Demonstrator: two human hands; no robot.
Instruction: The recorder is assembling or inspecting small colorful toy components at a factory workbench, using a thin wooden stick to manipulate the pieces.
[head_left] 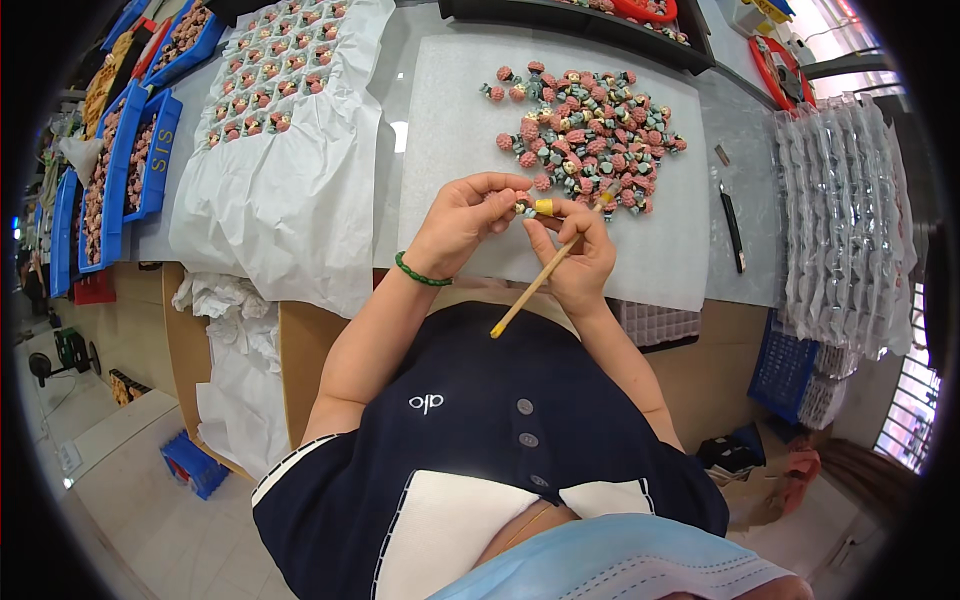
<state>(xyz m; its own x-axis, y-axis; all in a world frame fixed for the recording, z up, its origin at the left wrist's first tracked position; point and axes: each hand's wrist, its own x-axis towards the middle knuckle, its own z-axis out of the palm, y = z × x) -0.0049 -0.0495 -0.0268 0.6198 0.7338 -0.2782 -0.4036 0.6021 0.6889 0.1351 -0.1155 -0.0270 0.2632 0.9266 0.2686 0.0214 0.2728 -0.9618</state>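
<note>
Over the near part of a white sheet, my left hand pinches a small pink-haired figurine between thumb and fingers. My right hand grips a thin wooden brush with a yellow lower end; its upper end reaches the edge of the heap. Yellow tape wraps a right fingertip, which is close beside the figurine. Just beyond both hands lies a heap of similar figurines, pink on top with grey-blue and dark parts. Whether the brush touches anything is unclear.
To the left, figurines sit in a clear compartment tray on white paper. Blue bins of pink pieces stand beyond it. A black tray edges the back. At right are a craft knife and stacked clear plastic trays.
</note>
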